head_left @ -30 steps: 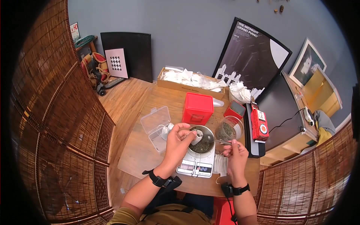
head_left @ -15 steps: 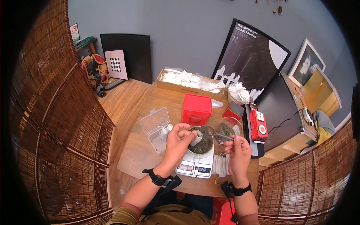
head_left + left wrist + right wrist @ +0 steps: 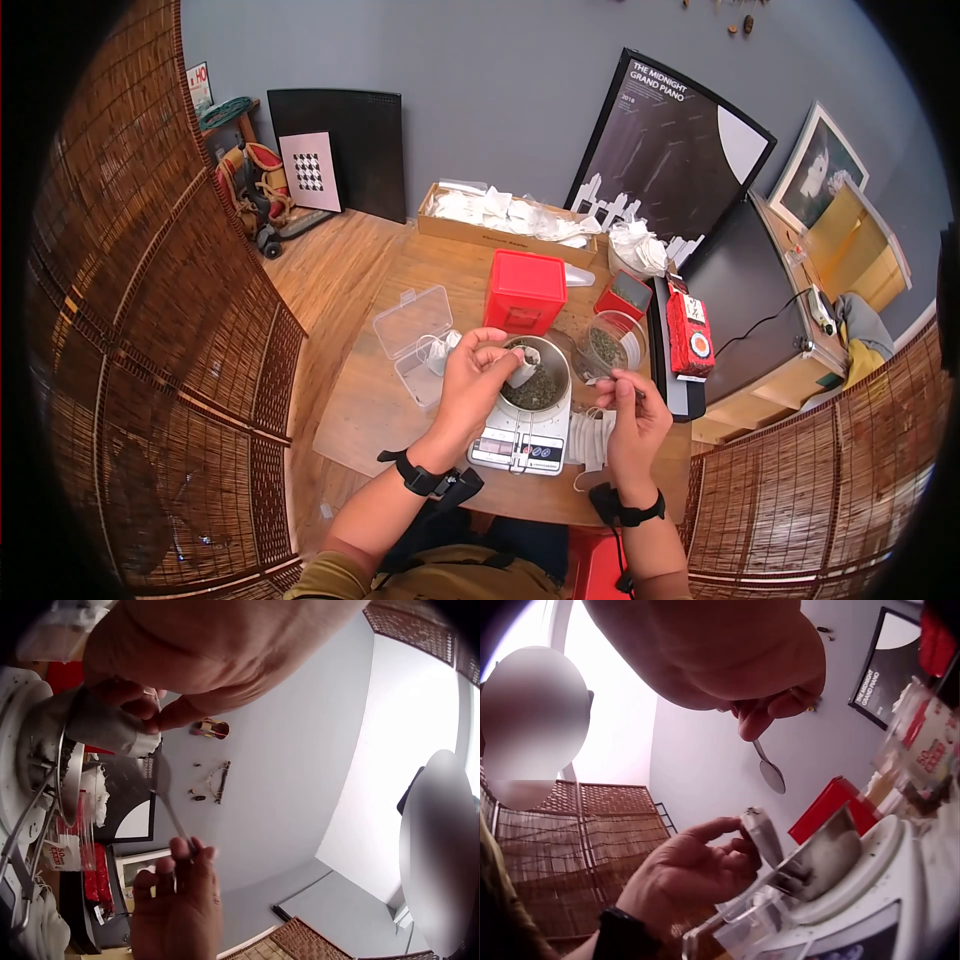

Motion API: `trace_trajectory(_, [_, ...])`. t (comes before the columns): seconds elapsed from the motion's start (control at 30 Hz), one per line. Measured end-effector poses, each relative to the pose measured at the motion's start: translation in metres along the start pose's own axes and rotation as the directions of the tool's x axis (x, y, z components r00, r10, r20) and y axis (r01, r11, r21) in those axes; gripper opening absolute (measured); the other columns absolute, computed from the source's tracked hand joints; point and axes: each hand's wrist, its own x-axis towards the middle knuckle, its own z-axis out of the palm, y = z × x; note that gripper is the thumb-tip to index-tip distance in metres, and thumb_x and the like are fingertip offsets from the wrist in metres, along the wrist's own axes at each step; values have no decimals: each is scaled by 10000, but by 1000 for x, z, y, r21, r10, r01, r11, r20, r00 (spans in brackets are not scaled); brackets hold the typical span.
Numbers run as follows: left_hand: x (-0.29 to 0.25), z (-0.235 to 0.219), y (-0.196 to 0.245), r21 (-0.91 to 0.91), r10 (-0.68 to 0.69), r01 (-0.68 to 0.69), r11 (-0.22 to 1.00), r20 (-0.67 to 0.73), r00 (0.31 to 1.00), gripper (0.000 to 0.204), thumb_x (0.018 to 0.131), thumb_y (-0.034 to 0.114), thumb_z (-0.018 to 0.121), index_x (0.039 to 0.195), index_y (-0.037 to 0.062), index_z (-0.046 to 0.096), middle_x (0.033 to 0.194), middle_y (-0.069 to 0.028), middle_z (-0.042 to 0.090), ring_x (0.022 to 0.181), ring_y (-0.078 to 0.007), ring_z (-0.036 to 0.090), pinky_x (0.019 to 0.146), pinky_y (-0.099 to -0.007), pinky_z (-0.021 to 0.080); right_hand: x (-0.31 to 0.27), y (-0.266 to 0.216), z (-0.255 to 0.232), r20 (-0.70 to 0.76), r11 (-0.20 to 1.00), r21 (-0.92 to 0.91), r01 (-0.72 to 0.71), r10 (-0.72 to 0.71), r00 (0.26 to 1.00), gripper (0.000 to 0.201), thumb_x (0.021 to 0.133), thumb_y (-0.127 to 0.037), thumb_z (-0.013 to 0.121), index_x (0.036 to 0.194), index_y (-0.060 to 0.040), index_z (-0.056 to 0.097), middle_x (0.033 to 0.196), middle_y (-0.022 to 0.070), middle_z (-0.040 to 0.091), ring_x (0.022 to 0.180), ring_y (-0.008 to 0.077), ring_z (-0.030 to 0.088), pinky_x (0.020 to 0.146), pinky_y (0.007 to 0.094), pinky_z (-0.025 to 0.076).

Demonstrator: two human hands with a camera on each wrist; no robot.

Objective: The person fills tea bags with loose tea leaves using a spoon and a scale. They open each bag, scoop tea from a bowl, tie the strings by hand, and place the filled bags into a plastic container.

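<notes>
My left hand [image 3: 470, 385] pinches a white tea bag [image 3: 524, 372] by its top edge, the bag's mouth upward with dark leaf showing in it. The bag hangs over a metal pan [image 3: 563, 372] of dried tea leaves [image 3: 534, 392], which stands on a white kitchen scale [image 3: 545, 440]. My right hand [image 3: 641, 418] grips a metal spoon [image 3: 773, 777] by its handle between thumb and fingers. In the right wrist view the spoon's bowl is raised above the bag, apart from it. A clear plastic tub [image 3: 632, 345] of leaves stands beyond the right hand.
Left of the pan lies an open clear plastic box [image 3: 415, 315] with white bags in it. Behind stand a red canister [image 3: 527, 285] and a cardboard box [image 3: 470, 232] of white bags. Flat bags [image 3: 590, 440] sit right of the scale, and a red packet [image 3: 690, 335] farther right.
The spoon has moved up and away from the tea bag as my right hand shifted slightly to the right. My left hand keeps the bag in nearly the same place.
</notes>
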Motion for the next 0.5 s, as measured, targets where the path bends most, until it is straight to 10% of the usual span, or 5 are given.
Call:
trace_trajectory(0.27, [-3, 3, -3, -34, 47, -46, 998, 28, 999, 325, 1010, -1, 767, 1288, 27, 602, 942, -17, 749, 790, -40, 617, 668, -201, 419, -5, 40, -11, 104, 957, -282, -72, 105, 989, 225, 1113, -142, 697, 1165, 56, 791, 975, 126, 825, 789, 116, 724, 721, 282, 583])
trace_trajectory(0.5, [-7, 8, -2, -35, 55, -54, 998, 14, 998, 324, 1013, 3, 764, 1296, 25, 606, 925, -11, 731, 763, -39, 583, 661, -206, 411, -3, 62, -17, -1, 941, 104, -321, 323, 946, 259, 1141, -196, 663, 1136, 49, 746, 907, 132, 808, 688, 118, 691, 678, 265, 549])
